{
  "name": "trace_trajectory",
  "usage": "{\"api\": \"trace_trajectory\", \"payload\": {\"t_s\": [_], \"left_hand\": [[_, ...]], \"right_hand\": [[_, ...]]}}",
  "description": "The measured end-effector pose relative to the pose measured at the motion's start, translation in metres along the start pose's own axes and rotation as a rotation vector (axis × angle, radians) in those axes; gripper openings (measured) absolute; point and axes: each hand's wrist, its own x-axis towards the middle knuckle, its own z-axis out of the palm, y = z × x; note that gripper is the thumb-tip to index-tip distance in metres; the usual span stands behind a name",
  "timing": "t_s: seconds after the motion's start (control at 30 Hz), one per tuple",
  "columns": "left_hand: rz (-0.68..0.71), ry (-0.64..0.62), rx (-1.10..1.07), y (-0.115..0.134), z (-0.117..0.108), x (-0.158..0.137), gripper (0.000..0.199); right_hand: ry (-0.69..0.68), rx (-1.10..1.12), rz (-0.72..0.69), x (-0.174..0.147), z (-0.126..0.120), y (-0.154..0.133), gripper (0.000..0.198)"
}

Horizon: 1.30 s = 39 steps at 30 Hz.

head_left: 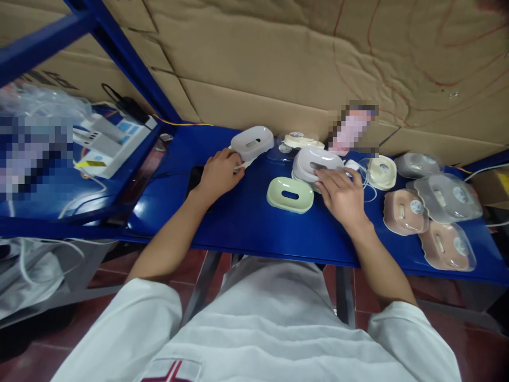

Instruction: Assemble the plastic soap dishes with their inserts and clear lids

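My left hand (220, 172) is closed on the near edge of a pale grey-white oval soap dish (242, 141), which is tilted and has a slot in its middle. A thin pale piece shows beneath it by my fingers. Over the near right edge of a stacked whitish soap dish (304, 157) curl the fingers of my right hand (342, 195); its thumb is partly hidden. Between my hands, closer to me, a light green soap dish (279, 194) lies flat on the blue table (254, 231).
Clear-packed cream dishes (304, 140) stand behind. On the right are a cream dish (382, 172), pink-brown packed dishes (405, 212) and grey ones (449, 197). A dark flat object (193, 179) lies by my left wrist. Cardboard (254, 63) walls the back; a power strip (131, 140) sits left.
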Motion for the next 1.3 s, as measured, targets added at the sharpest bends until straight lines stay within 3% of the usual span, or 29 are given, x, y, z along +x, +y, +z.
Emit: {"api": "trace_trajectory", "payload": {"t_s": [0.17, 0.27, 0.33, 0.47, 0.6, 0.77, 0.83, 1.0, 1.13, 1.3], "left_hand": [[0.009, 0.01, -0.086, 0.0, -0.012, -0.005, 0.022], [0.074, -0.044, -0.079, 0.002, -0.017, -0.018, 0.025], [0.115, -0.024, -0.076, 0.002, -0.018, -0.035, 0.025], [0.181, 0.035, -0.144, 0.003, -0.023, -0.084, 0.019], [0.27, 0.015, -0.248, 0.014, -0.028, -0.139, 0.016], [0.368, -0.1, -0.43, 0.036, -0.021, -0.186, 0.017], [0.362, -0.055, -0.506, 0.044, -0.012, -0.193, 0.017], [0.35, 0.261, -0.533, 0.06, 0.011, -0.193, 0.038], [0.416, 0.268, -0.392, 0.064, 0.014, -0.188, 0.04], [0.41, 0.265, -0.384, 0.063, 0.017, -0.186, 0.027]], "right_hand": [[0.118, 0.304, -0.156, -0.031, -0.025, -0.053, 0.029], [0.055, 0.611, -0.239, -0.057, -0.033, -0.091, 0.028], [0.004, 0.696, -0.231, -0.07, -0.032, -0.107, 0.026], [0.061, 0.641, -0.108, -0.079, -0.025, -0.111, 0.021], [0.127, 0.644, 0.092, -0.079, -0.022, -0.099, 0.015], [0.116, 0.608, 0.104, -0.089, -0.017, -0.103, 0.02], [0.078, 0.542, 0.07, -0.094, -0.013, -0.109, 0.021], [-0.032, 0.43, -0.025, -0.103, 0.001, -0.124, 0.025], [-0.056, 0.402, -0.062, -0.106, 0.009, -0.13, 0.028], [-0.105, 0.37, -0.093, -0.105, 0.014, -0.132, 0.031]]}}
